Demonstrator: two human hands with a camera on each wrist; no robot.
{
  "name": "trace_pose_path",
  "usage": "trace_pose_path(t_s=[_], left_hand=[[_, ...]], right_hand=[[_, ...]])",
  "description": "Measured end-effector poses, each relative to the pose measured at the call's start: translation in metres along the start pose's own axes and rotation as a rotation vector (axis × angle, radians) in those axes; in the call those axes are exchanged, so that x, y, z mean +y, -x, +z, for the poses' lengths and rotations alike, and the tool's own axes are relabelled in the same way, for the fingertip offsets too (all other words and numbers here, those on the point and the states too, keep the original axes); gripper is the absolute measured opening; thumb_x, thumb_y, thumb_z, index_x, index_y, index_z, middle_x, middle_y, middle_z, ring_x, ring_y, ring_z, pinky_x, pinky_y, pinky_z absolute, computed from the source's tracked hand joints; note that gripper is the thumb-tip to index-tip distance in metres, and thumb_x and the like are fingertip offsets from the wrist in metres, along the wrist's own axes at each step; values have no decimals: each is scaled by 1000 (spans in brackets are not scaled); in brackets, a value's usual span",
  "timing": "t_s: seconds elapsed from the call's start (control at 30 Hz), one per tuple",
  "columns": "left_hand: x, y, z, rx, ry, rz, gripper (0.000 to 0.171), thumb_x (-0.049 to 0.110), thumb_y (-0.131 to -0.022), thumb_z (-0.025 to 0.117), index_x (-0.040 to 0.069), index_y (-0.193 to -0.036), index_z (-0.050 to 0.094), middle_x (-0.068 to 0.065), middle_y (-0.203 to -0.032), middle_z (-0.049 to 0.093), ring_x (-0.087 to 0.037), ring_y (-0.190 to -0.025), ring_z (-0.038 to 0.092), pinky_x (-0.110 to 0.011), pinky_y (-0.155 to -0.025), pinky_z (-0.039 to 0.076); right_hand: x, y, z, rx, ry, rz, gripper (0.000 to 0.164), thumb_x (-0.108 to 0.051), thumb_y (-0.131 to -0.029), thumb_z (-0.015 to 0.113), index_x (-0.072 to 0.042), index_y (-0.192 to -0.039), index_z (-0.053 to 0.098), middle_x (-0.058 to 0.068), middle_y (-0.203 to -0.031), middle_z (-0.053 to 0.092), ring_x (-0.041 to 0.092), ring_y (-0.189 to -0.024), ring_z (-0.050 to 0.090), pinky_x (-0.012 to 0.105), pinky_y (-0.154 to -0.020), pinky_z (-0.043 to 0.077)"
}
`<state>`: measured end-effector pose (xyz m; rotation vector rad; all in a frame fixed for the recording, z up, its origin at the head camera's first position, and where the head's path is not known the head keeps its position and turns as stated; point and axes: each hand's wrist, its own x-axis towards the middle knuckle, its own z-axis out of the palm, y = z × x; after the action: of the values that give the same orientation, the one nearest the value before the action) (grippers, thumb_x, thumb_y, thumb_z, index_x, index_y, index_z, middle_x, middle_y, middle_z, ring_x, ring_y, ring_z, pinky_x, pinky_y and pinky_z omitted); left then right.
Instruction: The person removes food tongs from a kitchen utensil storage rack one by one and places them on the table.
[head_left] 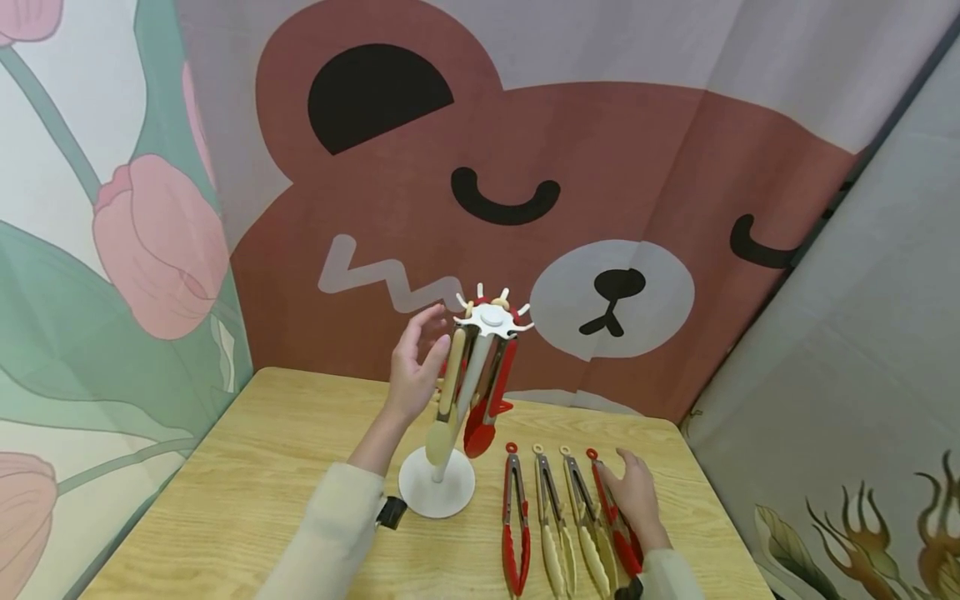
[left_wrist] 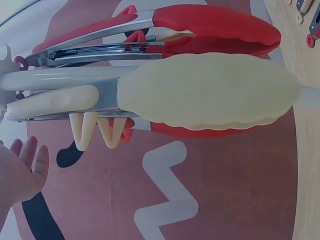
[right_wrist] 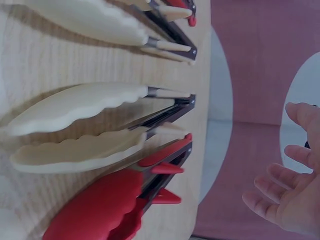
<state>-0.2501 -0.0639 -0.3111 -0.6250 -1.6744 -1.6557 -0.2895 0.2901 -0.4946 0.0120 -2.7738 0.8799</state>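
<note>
A white rotating utensil stand point(head_left: 491, 319) on a round base holds hanging tongs, among them a cream pair point(left_wrist: 210, 92) and red pairs point(left_wrist: 220, 22). Just left of its hooked top, my left hand point(head_left: 415, 371) is raised, fingers apart and holding nothing. On the table lie, left to right, red tongs point(head_left: 507, 542), two cream pairs point(head_left: 547, 550) and another red pair point(head_left: 627, 553). My right hand point(head_left: 636, 497) hovers by that last red pair, its fingers loosely extended in the right wrist view. No grip on the tongs shows there.
The light wooden table point(head_left: 300, 433) carries the stand and the row of tongs. Behind it hangs a curtain point(head_left: 600, 167) with a brown bear print. Flowered cloth point(head_left: 157, 250) hangs at the left, and a grey curtain point(head_left: 862, 358) closes off the right side.
</note>
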Motion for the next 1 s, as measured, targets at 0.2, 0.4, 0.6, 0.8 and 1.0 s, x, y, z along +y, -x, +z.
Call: trace_pose_path(t_s=[0.2, 0.4, 0.6, 0.8, 1.0], left_hand=[[-1, 5, -4, 23, -15, -16, 35, -5, -85, 46, -16, -117, 43, -29, -115, 48, -42, -103, 46, -26, -85, 39], [0, 11, -7, 13, -24, -50, 34, -5, -86, 46, -15, -118, 43, -27, -116, 49, -41, -105, 46, -21, -84, 38], [-2, 17, -9, 14, -41, -95, 31, -3, -87, 47, -15, -116, 46, -26, -114, 51, -38, -104, 48, -21, -84, 40], [-6, 27, -17, 66, -51, -89, 25, -7, -86, 47, -16, -109, 51, -26, -108, 55, -27, -97, 53, -16, -79, 41], [-11, 38, -25, 80, -52, -135, 21, -7, -87, 47, -17, -105, 53, -27, -104, 56, -12, -92, 53, -16, -76, 40]], right_hand=[[-9, -3, -1, 2, -36, -20, 53, -23, -87, 59, 9, -125, 41, 32, -123, 41, 44, -112, 37, 55, -89, 32], [-17, -6, -3, 6, -63, -51, 56, -29, -87, 57, 7, -127, 41, 30, -123, 41, 42, -113, 37, 55, -87, 33], [-31, -6, -8, 38, -98, -78, 53, -27, -86, 60, 5, -125, 44, 27, -122, 44, 40, -111, 40, 53, -86, 35], [-46, -7, -10, 37, -115, -91, 52, -27, -87, 59, 4, -125, 44, 26, -123, 44, 39, -109, 41, 52, -84, 37], [-56, -8, -14, 27, -134, -102, 51, -29, -87, 58, 3, -125, 45, 25, -123, 44, 37, -111, 40, 52, -85, 37]])
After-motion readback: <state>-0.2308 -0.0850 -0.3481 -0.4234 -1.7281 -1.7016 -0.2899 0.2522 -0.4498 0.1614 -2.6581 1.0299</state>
